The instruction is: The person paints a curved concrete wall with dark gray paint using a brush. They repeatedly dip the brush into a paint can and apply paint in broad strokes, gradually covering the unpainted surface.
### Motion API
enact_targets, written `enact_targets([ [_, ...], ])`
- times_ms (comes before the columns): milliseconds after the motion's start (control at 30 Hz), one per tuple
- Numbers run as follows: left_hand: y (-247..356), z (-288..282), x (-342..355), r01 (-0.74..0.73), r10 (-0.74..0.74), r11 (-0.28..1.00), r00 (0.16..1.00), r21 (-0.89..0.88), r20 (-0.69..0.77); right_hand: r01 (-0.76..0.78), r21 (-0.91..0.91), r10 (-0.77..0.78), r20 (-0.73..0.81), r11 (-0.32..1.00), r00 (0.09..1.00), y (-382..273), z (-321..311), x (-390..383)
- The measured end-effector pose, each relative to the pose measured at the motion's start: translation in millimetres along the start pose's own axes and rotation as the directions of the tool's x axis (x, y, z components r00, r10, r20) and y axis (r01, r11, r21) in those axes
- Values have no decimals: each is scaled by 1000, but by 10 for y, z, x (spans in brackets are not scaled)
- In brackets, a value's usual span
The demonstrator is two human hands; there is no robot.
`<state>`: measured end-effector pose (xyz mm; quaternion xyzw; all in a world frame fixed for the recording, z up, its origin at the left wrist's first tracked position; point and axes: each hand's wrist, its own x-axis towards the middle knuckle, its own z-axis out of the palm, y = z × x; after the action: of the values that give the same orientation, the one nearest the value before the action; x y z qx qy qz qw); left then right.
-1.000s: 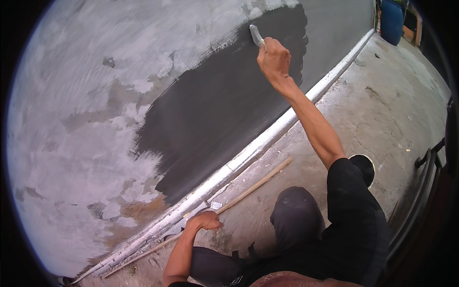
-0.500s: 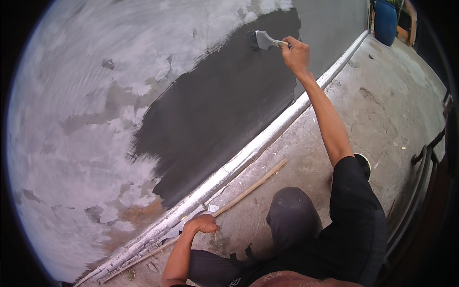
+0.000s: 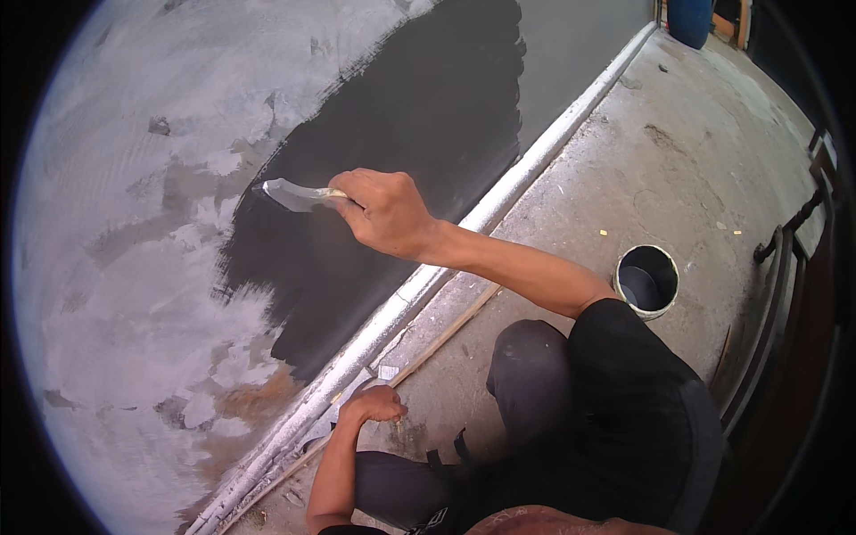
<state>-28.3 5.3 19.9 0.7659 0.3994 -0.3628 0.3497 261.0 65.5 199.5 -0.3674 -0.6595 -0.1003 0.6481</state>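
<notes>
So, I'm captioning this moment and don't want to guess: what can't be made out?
All in the head view:
- Flat silver paintbrush: handle end, hidden by the right hand.
- Left hand: palm, hidden by its own curled fingers.
- Rounded blue barrel: top, cut off by the upper edge.
- Tiny yellow scrap on grey concrete floor: too small to identify.
</notes>
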Motion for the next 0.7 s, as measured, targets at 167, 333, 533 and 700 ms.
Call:
enact_targets([
  [167,195,29,-233,46,-47,998,999,36,14,-223,-134,224,-7,966,975,-151,-1217,-249],
  [333,324,23,-254,43,-43,999,999,8,30,-616,-568,608,-237,546,757,-305,-3085,-899],
  [533,235,14,-94,-39,38,999,998,37,42,-492,-870,807,-300,-13,508,-194,-3817,-1715],
  [700,248,-31,-64,-2,1,999,999,33,33,-361,-932,865,-213,-39,455,396,-3965,-2689],
])
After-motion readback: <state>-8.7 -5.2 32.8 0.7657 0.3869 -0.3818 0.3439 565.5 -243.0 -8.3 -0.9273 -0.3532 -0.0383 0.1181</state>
